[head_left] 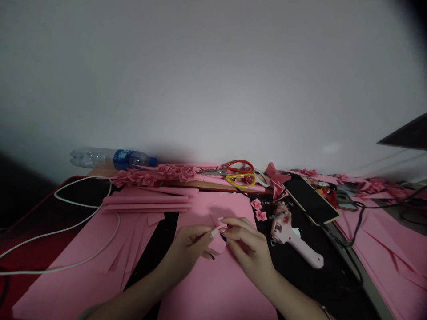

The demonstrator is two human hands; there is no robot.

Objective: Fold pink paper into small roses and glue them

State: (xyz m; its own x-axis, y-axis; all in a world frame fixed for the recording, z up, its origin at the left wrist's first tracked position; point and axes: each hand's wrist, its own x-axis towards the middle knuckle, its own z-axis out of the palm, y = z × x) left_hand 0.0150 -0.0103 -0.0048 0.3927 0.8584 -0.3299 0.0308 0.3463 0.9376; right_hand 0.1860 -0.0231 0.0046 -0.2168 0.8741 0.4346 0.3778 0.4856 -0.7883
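Observation:
Between my hands is a small piece of pink paper (pixel 218 244), its upper edge bent or rolled over. My left hand (pixel 193 242) pinches it from the left, thumb on top. The fingertips of my right hand (pixel 247 240) close on the same upper edge from the right. Under both hands lies a large pink paper sheet (pixel 216 284). Beyond my right hand sit two small folded paper flowers (pixel 258 210). A pale pink glue gun (pixel 296 242) rests on the black surface to the right.
Rolled pink paper tubes (pixel 147 201) and pink sheets (pixel 83 249) lie left, crossed by a white cable (pixel 66 229). Along the wall are a plastic bottle (pixel 100 158), paper flowers (pixel 176 172) and scissors (pixel 240 173). A phone (pixel 312 198) and black cables (pixel 358 222) lie right.

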